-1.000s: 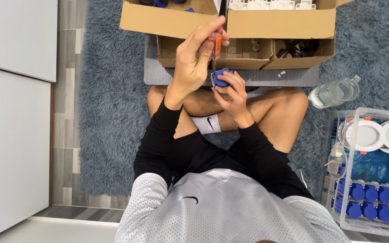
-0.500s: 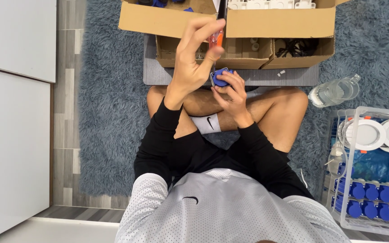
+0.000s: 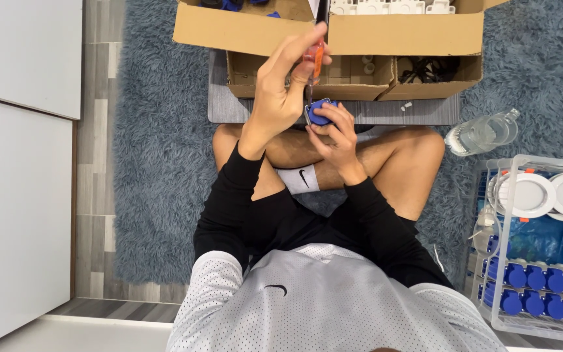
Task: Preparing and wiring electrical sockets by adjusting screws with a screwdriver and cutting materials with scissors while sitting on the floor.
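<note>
Orange-handled screwdriver (image 3: 315,62) sits upright in the left hand (image 3: 280,91), whose grip is closed around the handle, tip down on a small blue part (image 3: 322,112). The right hand (image 3: 335,133) closes its grip around that part and steadies it above the crossed legs, just in front of the cardboard box (image 3: 255,29). Whether a screw is seated under the tip is too small to tell.

By my judgement the work is midway on this piece: the driver is engaged, so the fastening looks under way rather than finished. To the right, a clear crate (image 3: 542,261) holds rows of blue caps (image 3: 535,280) and round white discs (image 3: 555,194), perhaps pieces already handled or still waiting; I cannot tell which. A water bottle (image 3: 483,132) lies on the grey rug (image 3: 158,163) near the knee.
</note>
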